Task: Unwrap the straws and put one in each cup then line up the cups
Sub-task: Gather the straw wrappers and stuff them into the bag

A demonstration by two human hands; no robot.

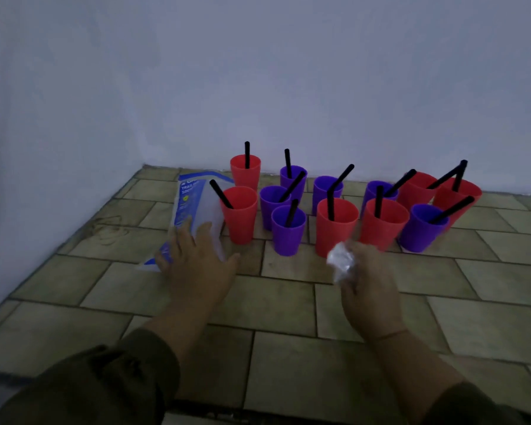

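cups (336,231), red and purple, stand in a loose cluster on the tile-patterned floor (288,302) near the wall, roughly two or three ragged rows deep and not in any line. black straws (379,205) poke out of nearly every one; for one purple cup (322,194) in the middle i cannot tell whether it has its own, since the bent straw beside it seems to go down into the red cup in front. no wrapped straws are lying about that i can see.

the left hand (196,259) lies flat with fingers spread, pressing on a white-and-blue plastic bag (190,204) that sits just left of the cluster, touching or nearly touching the nearest red cup. the right hand (368,283) has its fingers curled round a crumpled clear wrapper (341,260), just in front of the front row.

so the unwrapping and the dropping-in look done or all but done. what seems left is clearing away the wrapper, checking that one purple cup, and the whole job of lining the cups up.
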